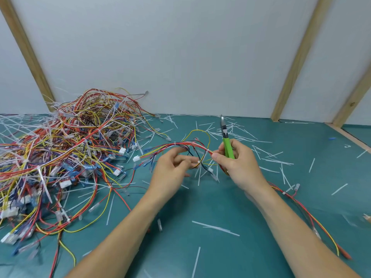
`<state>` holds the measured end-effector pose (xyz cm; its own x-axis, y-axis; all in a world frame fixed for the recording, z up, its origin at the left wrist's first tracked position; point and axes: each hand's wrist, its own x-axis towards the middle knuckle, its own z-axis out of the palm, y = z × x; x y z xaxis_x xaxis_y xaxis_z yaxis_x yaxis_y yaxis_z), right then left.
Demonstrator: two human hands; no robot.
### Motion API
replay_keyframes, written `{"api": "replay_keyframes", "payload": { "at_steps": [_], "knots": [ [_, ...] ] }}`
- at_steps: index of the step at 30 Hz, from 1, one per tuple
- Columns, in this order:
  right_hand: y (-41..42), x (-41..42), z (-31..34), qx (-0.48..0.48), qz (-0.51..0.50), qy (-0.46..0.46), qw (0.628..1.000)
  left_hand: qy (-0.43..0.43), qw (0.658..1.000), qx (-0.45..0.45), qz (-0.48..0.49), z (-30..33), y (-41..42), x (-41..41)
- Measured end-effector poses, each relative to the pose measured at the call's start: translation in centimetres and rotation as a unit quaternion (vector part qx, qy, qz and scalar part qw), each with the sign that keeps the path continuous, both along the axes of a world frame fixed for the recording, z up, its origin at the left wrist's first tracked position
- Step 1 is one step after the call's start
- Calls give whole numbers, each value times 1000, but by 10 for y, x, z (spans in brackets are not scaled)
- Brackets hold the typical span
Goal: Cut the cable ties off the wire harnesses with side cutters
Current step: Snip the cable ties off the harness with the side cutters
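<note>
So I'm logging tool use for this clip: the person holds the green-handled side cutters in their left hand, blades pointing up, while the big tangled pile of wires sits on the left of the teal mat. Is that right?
Not quite. The head view shows the green-handled side cutters in the right hand, not the left. The blades do point up, and the big tangled pile of wires sits on the left of the teal mat.

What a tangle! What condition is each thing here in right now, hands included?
Side cutters: held upright, tips up, not on any tie.
Right hand: grips the green cutter handles and the harness.
Left hand: fingers curled at the harness wires.
Held wire harness: lifted off the mat, white ties still on it.
Pile of harnesses: tangled, heaped at left.
Cut tie pieces: scattered over the green mat.
</note>
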<state>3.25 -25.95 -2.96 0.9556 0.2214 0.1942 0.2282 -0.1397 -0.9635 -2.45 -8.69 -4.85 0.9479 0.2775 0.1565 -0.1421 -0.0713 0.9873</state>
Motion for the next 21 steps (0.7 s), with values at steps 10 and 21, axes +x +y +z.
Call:
{"api": "replay_keyframes", "payload": {
  "at_steps": [10, 21],
  "knots": [
    [4, -3, -2, 10, 26, 34, 999, 14, 994, 94, 58, -2, 0, -1],
    [1, -5, 6, 70, 86, 162, 981, -240, 798, 522, 184, 3, 1, -7]
  ]
}}
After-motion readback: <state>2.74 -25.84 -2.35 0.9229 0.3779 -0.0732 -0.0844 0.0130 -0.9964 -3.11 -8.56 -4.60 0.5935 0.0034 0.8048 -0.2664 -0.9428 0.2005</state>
